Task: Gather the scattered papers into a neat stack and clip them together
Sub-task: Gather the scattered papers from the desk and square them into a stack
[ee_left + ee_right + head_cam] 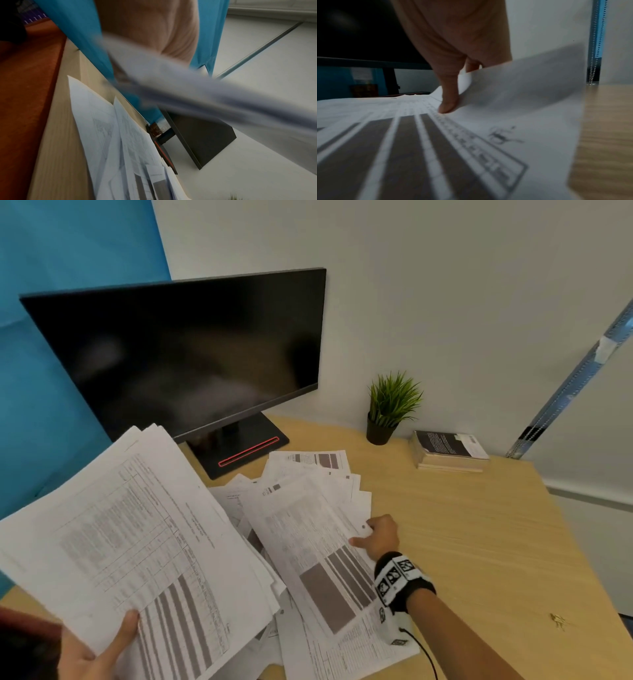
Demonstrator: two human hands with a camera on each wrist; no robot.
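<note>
Your left hand [99, 648] grips a gathered bundle of papers [137, 542] by its near edge, raised in front of the monitor [178, 350]. Your right hand [378, 535] pinches the right edge of the top sheet [308, 546] on the loose pile [308, 474] lying before the monitor's stand, thumb on top. That sheet's long axis runs toward you, so it likely needs to swing left onto the bundle. The clip is probably the small object [558, 620] far right.

A light wooden desk [479, 525] stood in a corner between a white wall [445, 302] and a blue panel [51, 371]. On it sat a dark monitor [178, 354], a small potted plant [390, 409] and stacked books [448, 451]
</note>
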